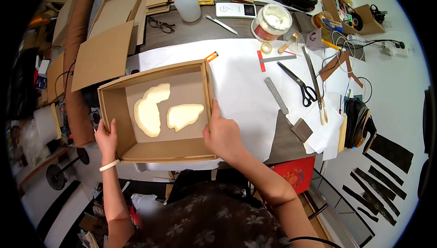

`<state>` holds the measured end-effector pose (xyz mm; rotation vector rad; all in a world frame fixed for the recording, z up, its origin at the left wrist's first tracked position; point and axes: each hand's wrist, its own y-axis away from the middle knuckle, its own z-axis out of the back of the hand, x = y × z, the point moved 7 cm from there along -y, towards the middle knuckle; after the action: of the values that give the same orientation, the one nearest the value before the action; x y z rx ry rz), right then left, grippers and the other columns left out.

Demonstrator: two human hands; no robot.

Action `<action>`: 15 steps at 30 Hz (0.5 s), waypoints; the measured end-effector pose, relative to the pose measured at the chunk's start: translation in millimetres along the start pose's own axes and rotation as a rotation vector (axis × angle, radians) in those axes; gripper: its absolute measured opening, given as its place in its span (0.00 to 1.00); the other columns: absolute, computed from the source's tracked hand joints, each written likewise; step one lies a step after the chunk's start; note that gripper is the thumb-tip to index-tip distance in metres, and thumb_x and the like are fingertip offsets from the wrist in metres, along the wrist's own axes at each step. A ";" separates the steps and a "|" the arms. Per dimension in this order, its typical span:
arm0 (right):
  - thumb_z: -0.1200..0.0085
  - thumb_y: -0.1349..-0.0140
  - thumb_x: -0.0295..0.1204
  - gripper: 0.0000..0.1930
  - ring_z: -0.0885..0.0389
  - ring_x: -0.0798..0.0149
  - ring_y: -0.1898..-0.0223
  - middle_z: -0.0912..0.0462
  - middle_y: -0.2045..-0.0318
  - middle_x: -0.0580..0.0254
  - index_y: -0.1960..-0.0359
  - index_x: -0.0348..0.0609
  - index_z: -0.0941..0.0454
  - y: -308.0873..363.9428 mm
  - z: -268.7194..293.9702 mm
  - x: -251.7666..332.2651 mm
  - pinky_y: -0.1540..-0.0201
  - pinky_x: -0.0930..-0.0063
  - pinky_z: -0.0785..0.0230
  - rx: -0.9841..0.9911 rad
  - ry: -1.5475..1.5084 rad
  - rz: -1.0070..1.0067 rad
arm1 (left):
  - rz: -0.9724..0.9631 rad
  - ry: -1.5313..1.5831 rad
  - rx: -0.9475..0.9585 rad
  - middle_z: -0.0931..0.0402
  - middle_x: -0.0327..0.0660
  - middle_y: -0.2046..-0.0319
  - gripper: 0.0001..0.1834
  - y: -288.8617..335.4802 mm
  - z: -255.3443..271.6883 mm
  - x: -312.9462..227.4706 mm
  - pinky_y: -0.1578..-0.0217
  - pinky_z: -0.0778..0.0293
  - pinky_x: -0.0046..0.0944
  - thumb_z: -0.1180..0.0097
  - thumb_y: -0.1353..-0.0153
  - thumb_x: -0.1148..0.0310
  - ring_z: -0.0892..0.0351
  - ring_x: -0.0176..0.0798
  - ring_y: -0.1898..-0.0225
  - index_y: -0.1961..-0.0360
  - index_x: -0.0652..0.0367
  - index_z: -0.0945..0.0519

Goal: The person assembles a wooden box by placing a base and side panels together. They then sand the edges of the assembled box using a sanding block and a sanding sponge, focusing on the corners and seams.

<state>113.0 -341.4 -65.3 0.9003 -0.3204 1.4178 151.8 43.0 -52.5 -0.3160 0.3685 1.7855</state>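
so left hand [107,138] and right hand [226,134] are gripping the cardboard box [165,151] by its short ends, long axis running between 'em

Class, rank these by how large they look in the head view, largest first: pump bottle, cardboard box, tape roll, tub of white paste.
1. Cardboard box, clearly largest, though probably nearer the camera
2. Tub of white paste, only somewhat larger than the bottle
3. Pump bottle
4. Tape roll
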 end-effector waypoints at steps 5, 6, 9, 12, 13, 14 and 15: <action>0.51 0.50 0.27 0.35 0.23 0.44 0.81 0.23 0.83 0.47 0.40 0.20 0.45 -11.6 7.3 0.8 0.73 0.52 0.29 0.012 0.127 -0.018 | -0.023 0.104 -0.078 0.33 0.40 0.88 0.12 -12.3 -4.0 8.2 0.84 0.41 0.33 0.40 0.42 0.65 0.41 0.25 0.85 0.70 0.65 0.24; 0.52 0.50 0.27 0.35 0.23 0.44 0.81 0.23 0.83 0.46 0.40 0.20 0.44 -17.1 13.6 0.2 0.73 0.52 0.29 0.007 0.152 -0.012 | 0.006 0.087 -0.036 0.28 0.38 0.84 0.11 -17.5 -8.7 11.1 0.81 0.39 0.31 0.41 0.41 0.66 0.38 0.23 0.82 0.67 0.66 0.23; 0.52 0.50 0.26 0.34 0.22 0.43 0.79 0.22 0.82 0.43 0.40 0.21 0.44 -34.2 34.4 -0.7 0.72 0.51 0.29 -0.065 0.190 0.015 | -0.058 0.041 -0.113 0.33 0.45 0.89 0.12 -33.0 -10.6 -7.2 0.84 0.40 0.39 0.39 0.44 0.63 0.38 0.38 0.89 0.71 0.63 0.23; 0.52 0.49 0.26 0.33 0.22 0.41 0.78 0.22 0.81 0.41 0.40 0.22 0.43 -53.3 55.1 -1.9 0.71 0.50 0.29 -0.120 0.261 0.015 | -0.040 -0.024 -0.095 0.29 0.49 0.87 0.13 -49.8 -9.9 -36.2 0.80 0.33 0.47 0.39 0.46 0.61 0.27 0.52 0.83 0.67 0.61 0.20; 0.51 0.49 0.26 0.31 0.22 0.41 0.78 0.22 0.81 0.41 0.42 0.24 0.41 -59.8 60.7 -5.7 0.71 0.50 0.29 -0.149 0.246 0.019 | -0.005 0.014 -0.087 0.27 0.50 0.86 0.13 -53.8 -9.1 -50.2 0.79 0.32 0.48 0.39 0.46 0.60 0.26 0.54 0.81 0.68 0.60 0.20; 0.50 0.49 0.26 0.30 0.22 0.40 0.77 0.22 0.80 0.40 0.42 0.26 0.40 -64.0 67.8 -4.1 0.71 0.49 0.29 -0.186 0.250 0.034 | -0.034 0.028 -0.110 0.27 0.50 0.85 0.13 -60.7 -10.9 -54.7 0.78 0.31 0.49 0.39 0.46 0.60 0.25 0.55 0.80 0.69 0.60 0.21; 0.50 0.49 0.25 0.29 0.22 0.40 0.76 0.22 0.80 0.40 0.43 0.29 0.40 -66.2 74.7 -2.0 0.70 0.49 0.29 -0.223 0.253 0.050 | -0.071 0.015 -0.119 0.26 0.50 0.85 0.13 -63.7 -11.7 -61.8 0.77 0.29 0.50 0.40 0.46 0.60 0.24 0.56 0.79 0.69 0.60 0.21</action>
<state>197.7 -388.4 -41.3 0.5278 -0.3033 1.4904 228.5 -2.1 -43.4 -0.4213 0.2592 1.7396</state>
